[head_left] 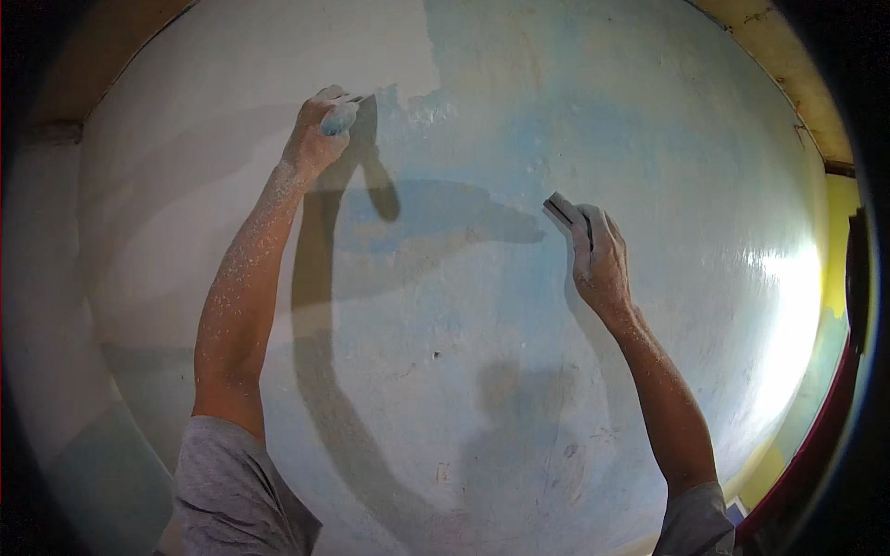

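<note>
In the head view, a large wall (649,176) is faced by two bare arms reaching up from the lower edge, both in grey sleeves (232,482). By the left hand (318,132), raised high at upper left, a scraper (339,119) is held; its rounded pale blue end is shown below the thumb side, and its thin edge is pointed toward the wall. The left grip is closed around it, with the fingers partly hidden. Whether the wall is touched by the edge cannot be told.

By the right hand (603,255), lower and to the right of centre, a flat grey tool (559,210) is clasped. The right grip is closed on it, the fingers being laid along its side, and its long edge is tilted up to the left. Contact with the wall cannot be made out here either.

The upper left of the wall is covered by a whitish coat (306,46), bordered by patchy blue paint (556,139). Both forearms are speckled with white, the left more heavily.
</note>
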Demonstrator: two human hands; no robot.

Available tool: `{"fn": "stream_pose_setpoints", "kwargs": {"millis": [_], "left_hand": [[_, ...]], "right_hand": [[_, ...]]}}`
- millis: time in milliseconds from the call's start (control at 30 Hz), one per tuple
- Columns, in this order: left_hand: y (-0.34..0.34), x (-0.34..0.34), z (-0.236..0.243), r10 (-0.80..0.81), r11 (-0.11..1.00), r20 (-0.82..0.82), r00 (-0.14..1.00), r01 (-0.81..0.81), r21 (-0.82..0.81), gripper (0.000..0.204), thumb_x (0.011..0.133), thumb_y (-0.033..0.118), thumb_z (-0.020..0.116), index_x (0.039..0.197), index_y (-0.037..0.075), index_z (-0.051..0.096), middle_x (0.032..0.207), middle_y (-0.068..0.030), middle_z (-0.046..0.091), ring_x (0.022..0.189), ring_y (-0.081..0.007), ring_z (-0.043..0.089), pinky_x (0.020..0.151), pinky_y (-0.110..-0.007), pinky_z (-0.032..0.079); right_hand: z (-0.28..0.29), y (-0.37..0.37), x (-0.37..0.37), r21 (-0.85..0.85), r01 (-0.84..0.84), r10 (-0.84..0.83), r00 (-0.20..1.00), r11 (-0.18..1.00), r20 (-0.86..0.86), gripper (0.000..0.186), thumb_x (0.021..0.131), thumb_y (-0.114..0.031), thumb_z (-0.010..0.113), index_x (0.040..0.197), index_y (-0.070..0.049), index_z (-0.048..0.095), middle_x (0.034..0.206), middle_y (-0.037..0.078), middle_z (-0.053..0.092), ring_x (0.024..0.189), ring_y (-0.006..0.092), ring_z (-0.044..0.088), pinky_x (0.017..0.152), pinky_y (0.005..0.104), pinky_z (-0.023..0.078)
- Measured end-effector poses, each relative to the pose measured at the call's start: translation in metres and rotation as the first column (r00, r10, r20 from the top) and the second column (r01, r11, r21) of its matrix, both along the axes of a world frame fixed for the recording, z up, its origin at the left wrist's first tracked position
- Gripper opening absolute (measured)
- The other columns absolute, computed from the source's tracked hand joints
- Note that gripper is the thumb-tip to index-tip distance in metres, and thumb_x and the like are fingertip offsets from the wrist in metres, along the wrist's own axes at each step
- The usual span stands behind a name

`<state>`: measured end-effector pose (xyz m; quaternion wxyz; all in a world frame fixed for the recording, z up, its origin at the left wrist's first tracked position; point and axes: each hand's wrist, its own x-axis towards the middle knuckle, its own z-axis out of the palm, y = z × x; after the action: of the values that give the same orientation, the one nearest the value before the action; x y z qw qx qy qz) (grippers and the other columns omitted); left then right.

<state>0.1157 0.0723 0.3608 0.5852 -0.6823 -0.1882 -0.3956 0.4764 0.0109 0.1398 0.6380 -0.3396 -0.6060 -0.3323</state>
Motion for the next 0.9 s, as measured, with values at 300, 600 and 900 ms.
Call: {"fn": "stream_pose_setpoints", "kwargs": {"millis": [300, 600, 900], "left_hand": [[-0.019, 0.014, 0.014, 0.066, 0.996, 0.032, 0.997, -0.067, 0.05, 0.022, 0.08, -0.001, 0.057, 0.097, 0.001, 0.07, 0.101, -0.0173, 0.068, 0.093, -0.0325, 0.065, 0.079, -0.037, 0.053], [0.01, 0.029, 0.008, -0.072, 0.992, -0.093, 0.993, 0.081, 0.099, 0.027, 0.075, -0.001, 0.056, 0.097, 0.002, 0.072, 0.092, -0.016, 0.067, 0.09, -0.0337, 0.064, 0.077, -0.041, 0.053], [-0.002, 0.046, 0.006, -0.236, 0.971, -0.045, 0.971, 0.233, -0.053, 0.022, 0.081, 0.0, 0.055, 0.096, 0.002, 0.071, 0.09, -0.0168, 0.066, 0.09, -0.0339, 0.063, 0.077, -0.04, 0.052]], "right_hand": [[0.006, -0.003, -0.006, 0.06, -0.043, 0.039, 0.997, 0.997, 0.074, 0.019, 0.097, -0.005, 0.048, 0.113, 0.002, 0.055, 0.099, 0.02, 0.063, 0.093, 0.0388, 0.061, 0.083, 0.044, 0.047], [0.001, 0.008, -0.016, -0.07, -0.121, 0.117, 0.992, 0.99, -0.049, 0.02, 0.098, -0.007, 0.047, 0.114, 0.001, 0.055, 0.106, 0.018, 0.06, 0.101, 0.0377, 0.057, 0.089, 0.0472, 0.044], [-0.012, 0.015, -0.016, -0.022, -0.126, 0.125, 0.991, 0.992, -0.043, 0.02, 0.097, -0.007, 0.048, 0.114, 0.001, 0.055, 0.104, 0.021, 0.062, 0.097, 0.0392, 0.059, 0.086, 0.0458, 0.046]]}}
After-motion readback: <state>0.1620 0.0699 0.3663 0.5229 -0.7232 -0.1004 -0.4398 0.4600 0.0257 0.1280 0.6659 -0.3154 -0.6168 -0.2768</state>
